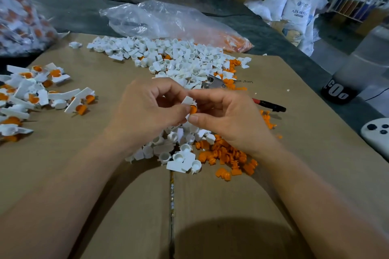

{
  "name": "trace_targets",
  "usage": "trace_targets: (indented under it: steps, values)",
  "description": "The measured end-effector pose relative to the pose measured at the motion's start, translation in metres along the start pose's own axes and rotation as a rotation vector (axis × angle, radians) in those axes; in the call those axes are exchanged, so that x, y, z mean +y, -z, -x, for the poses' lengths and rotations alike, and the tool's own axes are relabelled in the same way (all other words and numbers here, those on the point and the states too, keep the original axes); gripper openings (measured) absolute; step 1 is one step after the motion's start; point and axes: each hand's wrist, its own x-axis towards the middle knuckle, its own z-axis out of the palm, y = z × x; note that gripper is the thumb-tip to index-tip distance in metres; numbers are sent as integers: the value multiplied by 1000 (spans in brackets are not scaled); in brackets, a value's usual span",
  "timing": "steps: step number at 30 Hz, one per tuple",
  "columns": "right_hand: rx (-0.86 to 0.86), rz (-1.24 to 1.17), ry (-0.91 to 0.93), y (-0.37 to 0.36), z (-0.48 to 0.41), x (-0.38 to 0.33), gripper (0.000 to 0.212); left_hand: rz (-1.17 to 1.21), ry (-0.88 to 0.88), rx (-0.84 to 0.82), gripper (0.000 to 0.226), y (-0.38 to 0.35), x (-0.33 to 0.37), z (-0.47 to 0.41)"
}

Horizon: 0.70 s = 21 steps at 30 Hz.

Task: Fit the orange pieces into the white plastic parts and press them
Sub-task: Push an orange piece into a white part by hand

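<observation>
Head view showed me the left hand (147,107) and the right hand (227,115) pinching together one white part (188,100) above the loose piles (181,153), an orange piece (193,109) entering it. I judged this the fitting step; next, a firm straight press was needed.

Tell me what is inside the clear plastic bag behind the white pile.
The right end of the bag holds orange pieces. Some pale shapes show through its left part, but they are too blurred to name. The crumpled film hides the rest.
</observation>
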Motion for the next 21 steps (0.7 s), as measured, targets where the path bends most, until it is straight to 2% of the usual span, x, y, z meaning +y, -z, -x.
trace_targets:
  steps: [6, 9, 12, 16, 21]
  values:
    - [18, -40, 29, -2, -1, -1, 34, 3, 13, 25, 10, 1, 2, 1]
    - [19, -88, 49, -2, -1, -1, 34, 88, 61, 28, 8, 1, 4, 1]
    - [30, -122, 78, -1, -2, -2, 38, 186, 116, 30, 16, 1, 5, 0]
    - [83, -108, 155, -4, -1, -2, 33, 310, 190, 27, 15, 0, 4, -3]
    - [150, -91, 203, -6, -1, 3, 38, 361, 239, -7, 19, 0, 3, -4]
